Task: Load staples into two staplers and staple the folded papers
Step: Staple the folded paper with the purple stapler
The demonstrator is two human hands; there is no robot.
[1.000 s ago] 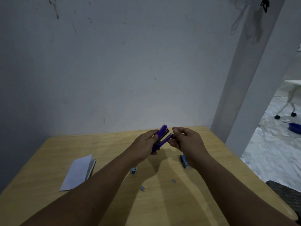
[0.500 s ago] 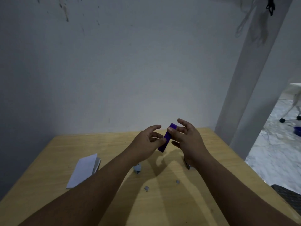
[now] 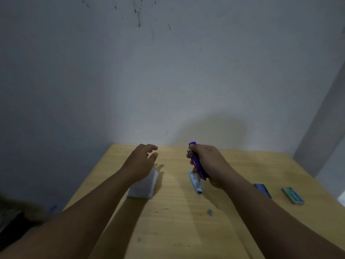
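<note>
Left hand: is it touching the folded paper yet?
Cannot tell. In the head view the open left hand overlaps the folded paper, hiding any contact or gap; its fingers point past the paper's far edge.

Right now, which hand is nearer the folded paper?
Left. The left hand hovers open right over the folded paper, partly covering it. The right hand is off to the paper's right, gripping the purple stapler above the white stapler.
</note>
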